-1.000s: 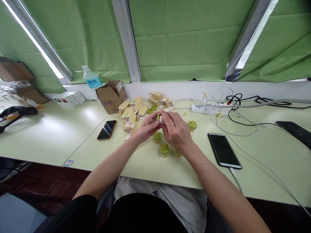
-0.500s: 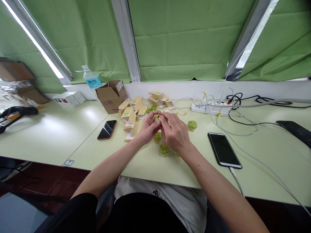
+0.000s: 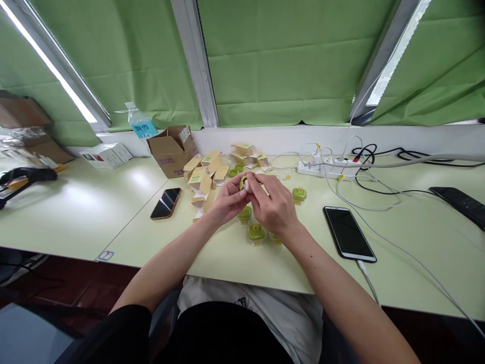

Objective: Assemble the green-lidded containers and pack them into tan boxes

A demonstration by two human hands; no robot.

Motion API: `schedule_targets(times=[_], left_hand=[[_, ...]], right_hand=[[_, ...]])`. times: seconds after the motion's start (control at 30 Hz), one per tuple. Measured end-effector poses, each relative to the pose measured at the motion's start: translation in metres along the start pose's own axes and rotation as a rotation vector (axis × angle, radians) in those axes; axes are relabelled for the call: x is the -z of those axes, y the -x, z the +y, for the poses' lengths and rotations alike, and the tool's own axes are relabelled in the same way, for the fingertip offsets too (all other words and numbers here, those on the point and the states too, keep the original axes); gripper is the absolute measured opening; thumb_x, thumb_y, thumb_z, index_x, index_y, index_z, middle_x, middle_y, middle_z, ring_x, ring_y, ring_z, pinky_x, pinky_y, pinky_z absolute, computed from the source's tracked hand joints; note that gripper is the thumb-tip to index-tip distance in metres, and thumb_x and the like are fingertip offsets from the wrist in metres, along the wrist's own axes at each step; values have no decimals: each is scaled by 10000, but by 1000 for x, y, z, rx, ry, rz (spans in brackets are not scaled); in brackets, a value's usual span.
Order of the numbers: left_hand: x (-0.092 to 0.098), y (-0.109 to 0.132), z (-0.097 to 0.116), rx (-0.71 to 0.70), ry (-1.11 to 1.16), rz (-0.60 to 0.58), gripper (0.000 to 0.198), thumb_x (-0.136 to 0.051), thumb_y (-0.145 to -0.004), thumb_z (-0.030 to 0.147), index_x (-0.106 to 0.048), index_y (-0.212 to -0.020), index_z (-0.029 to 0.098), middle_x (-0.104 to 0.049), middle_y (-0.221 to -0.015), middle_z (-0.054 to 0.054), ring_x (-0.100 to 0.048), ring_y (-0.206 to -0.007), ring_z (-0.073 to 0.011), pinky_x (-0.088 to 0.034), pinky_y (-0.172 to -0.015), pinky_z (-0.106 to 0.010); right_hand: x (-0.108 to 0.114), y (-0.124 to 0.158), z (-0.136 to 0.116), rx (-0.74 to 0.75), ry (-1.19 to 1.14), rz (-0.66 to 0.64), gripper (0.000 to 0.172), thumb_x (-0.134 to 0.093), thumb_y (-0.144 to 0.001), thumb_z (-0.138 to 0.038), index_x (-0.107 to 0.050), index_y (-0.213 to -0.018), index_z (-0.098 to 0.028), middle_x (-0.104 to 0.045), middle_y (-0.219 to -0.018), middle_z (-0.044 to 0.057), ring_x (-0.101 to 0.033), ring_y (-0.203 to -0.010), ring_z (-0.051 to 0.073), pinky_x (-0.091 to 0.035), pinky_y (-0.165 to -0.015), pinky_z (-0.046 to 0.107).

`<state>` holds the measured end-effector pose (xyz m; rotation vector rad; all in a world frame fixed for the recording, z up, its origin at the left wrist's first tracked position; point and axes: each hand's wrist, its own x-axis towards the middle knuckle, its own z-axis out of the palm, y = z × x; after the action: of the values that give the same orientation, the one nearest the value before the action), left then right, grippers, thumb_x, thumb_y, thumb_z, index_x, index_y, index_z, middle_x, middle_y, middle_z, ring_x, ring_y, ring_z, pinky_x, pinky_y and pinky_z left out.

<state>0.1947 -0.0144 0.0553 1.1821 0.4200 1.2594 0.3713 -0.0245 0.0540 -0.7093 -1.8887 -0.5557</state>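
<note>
The left hand (image 3: 230,202) and right hand (image 3: 273,205) have their fingers curled nearly closed on a small green-and-white rounded piece (image 3: 244,183), pinched between them above the pale-green tabletop (image 3: 227,258). Nearer the person sits a square clear container with green lid (image 3: 256,233); leftward lies a dark-screened phone (image 3: 165,203).

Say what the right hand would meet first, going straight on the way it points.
The right hand would likely meet the small piece at its fingertips first, then the left hand; exact depth there is unclear.
</note>
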Motion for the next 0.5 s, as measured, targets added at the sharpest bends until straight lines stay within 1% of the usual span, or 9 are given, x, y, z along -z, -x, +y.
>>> schedule_targets(times=[0.07,0.17,0.27,0.37,0.5], left_hand=[[0,0,0,5,-6,-6,583,-1041,-755,382,-816,-1271,229,-791,-1061,-55,-766,-938,-159,-621,-834,-243],[1,1,-1,14,-34,-15,586,-1015,-798,412,-800,-1308,221,-808,-1138,-81,-787,-1032,-195,-623,-911,-276],[1,1,-3,8,-39,-24,609,-995,-837,418,-781,-1371,219,-812,-1186,-91,-789,-1084,-196,-609,-968,-273],[1,1,-4,-11,-39,-33,572,-982,-860,404,-785,-1367,229,-814,-1192,-86,-786,-1120,-189,-606,-979,-255],[1,0,-6,-17,-74,-13,581,-984,-855,436,-778,-1362,240,-808,-1252,-101,-773,-1240,-237,-616,-1005,-286]], right_hand=[[-1,0,0,-20,0,1,388,-527,-1131,-175,-725,-1464,-163,-780,-1235,190,-737,-1087,292,-641,-934,438],[-2,1,0,-25,14,17,343,-541,-1130,-172,-756,-1398,-176,-781,-1211,180,-742,-1065,279,-635,-901,413],[-3,1,1,-35,2,25,341,-559,-1130,-176,-747,-1414,-178,-779,-1238,183,-750,-1097,281,-631,-883,396],[-3,1,1,-33,2,32,346,-548,-1134,-178,-750,-1415,-169,-783,-1245,188,-757,-1113,286,-636,-876,391],[-3,1,1,-73,-12,-9,359,-540,-1143,-208,-743,-1439,-189,-784,-1256,186,-764,-1133,297,-651,-896,409]])
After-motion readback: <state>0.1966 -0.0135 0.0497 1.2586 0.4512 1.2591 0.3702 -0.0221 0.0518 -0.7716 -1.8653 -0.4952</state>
